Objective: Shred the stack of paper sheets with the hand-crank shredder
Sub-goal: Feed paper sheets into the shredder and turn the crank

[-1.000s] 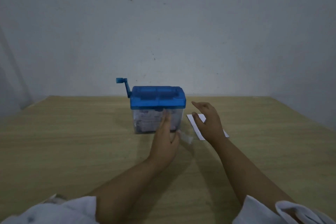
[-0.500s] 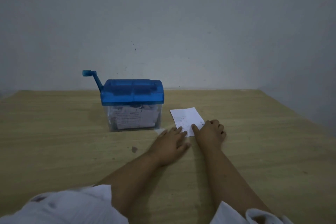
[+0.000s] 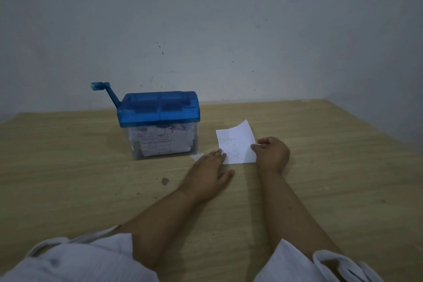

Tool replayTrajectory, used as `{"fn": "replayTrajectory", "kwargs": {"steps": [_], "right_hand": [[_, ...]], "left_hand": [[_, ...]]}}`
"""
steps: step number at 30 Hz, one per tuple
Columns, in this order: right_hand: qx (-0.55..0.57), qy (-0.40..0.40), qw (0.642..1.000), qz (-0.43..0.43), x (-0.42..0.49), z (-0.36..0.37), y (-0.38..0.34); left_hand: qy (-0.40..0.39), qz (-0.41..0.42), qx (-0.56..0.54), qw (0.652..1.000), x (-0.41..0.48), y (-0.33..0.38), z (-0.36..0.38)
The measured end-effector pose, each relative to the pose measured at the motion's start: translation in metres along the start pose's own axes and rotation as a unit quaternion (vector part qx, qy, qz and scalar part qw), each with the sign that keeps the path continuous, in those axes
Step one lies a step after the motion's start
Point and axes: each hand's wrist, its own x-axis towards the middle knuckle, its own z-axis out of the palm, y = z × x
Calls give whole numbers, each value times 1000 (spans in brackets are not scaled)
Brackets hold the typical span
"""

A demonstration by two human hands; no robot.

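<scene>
Counted one hand-crank shredder [image 3: 158,121] on table [image 3: 68,178]: blue lid, one crank [image 3: 107,91] raised at left, shreds in clear bin. Saw one paper sheet [image 3: 238,142] just right of it, far corner lifted. Logged two hands: left hand [image 3: 208,171] flat, fingers straight, tips on sheet's near-left edge; right hand [image 3: 272,153] curled, pinching right edge.

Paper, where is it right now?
In the head view, the paper lies on the table right of the shredder; the left hand touches its left edge, the right hand pinches its right edge.
</scene>
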Motion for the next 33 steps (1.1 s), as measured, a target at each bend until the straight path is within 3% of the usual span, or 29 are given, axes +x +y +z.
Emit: {"fn": "replayTrajectory", "kwargs": {"steps": [7,12,15,17,21,25,30,33], "right_hand": [[-67,1,997,-37,-1,0,2],[-88,54,993,-60,-1,0,4],[5,61,994,-91,-3,1,4],[104,52,991,-59,-7,-2,-3],[271,63,960,15,-10,-8,-27],[374,32,925,52,-18,-6,-66],[404,-10,914,14,-40,12,-109],[382,-56,922,-11,-51,22,-131]], "left_hand": [[-16,-11,27,999,1,1,0],[-18,-9,18,1000,2,0,2],[5,-16,-12,1000,2,-1,1],[70,-8,-87,994,-1,1,-2],[220,-1,-296,930,-13,3,-21],[275,9,-393,877,-20,1,-64],[204,-35,-385,899,-16,-8,-117],[221,-48,-337,914,-18,-25,-142]]}}
